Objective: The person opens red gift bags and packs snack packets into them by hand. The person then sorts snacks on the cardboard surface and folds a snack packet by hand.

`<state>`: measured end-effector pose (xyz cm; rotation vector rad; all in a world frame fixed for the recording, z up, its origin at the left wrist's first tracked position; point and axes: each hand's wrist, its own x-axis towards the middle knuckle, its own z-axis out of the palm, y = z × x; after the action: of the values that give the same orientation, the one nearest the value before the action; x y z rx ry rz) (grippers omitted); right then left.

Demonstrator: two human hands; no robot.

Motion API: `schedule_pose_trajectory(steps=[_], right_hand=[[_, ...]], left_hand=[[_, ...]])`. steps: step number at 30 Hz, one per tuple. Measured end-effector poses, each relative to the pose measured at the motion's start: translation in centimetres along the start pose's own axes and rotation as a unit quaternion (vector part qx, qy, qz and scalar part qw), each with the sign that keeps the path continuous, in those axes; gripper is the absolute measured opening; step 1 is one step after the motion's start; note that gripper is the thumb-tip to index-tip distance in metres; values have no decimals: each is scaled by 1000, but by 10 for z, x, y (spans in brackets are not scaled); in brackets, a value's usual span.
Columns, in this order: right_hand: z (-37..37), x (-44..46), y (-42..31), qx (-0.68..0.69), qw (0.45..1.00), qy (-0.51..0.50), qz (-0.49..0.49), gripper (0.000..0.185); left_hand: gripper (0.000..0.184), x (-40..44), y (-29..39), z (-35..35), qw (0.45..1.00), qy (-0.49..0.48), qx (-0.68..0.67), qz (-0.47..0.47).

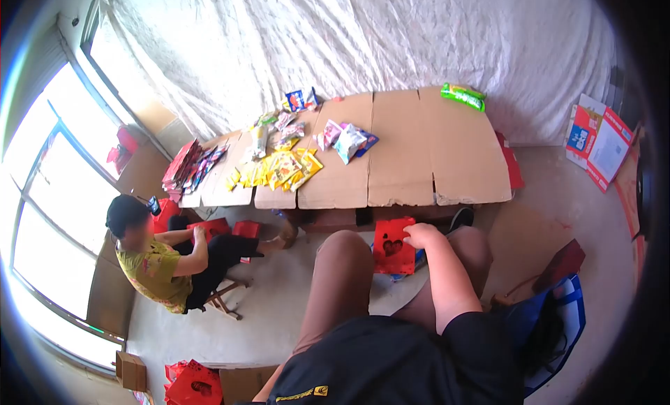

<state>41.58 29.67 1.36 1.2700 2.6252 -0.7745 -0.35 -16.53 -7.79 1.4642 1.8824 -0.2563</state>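
Between my knees is a red gift bag with a dark heart printed on it. My right hand has its fingers closed on the bag's upper right edge. Something blue and white shows behind and below the bag, mostly hidden. Only a bit of my left forearm appears beside my body at the bottom; the left hand itself is out of view. In front of my knees stands a table covered with cardboard, bearing yellow snack packets, a pale blue pouch and other small packages.
A co-worker sits on a folding stool at left, hands at a red bag. Stacked red packets lie at the table's left end, a green package at its back right. A blue bag stands to my right; red bags sit behind left.
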Motion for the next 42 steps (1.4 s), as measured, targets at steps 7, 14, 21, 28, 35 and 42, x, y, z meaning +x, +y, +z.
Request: schedule_pose_trajectory(steps=[7, 14, 21, 28, 35, 42], right_hand=[[30, 25, 12, -10, 997, 1, -71, 44], [12, 23, -6, 55, 982, 149, -99, 34], [2, 14, -23, 12, 968, 181, -172, 17], [-77, 34, -81, 130, 938, 266, -180, 29], [-110, 13, -19, 14, 935, 354, -25, 40], [-129, 18, 102, 51, 891, 425, 150, 49]], left_hand=[[48, 32, 1, -9, 998, 41, -39, 21], [50, 16, 14, 87, 955, 179, -228, -55], [52, 30, 3, 205, 930, 176, -318, -57], [64, 10, 6, 154, 941, 17, -295, -163], [47, 32, 17, 42, 815, 163, -522, -193], [63, 106, 65, -166, 855, 448, -258, -42]])
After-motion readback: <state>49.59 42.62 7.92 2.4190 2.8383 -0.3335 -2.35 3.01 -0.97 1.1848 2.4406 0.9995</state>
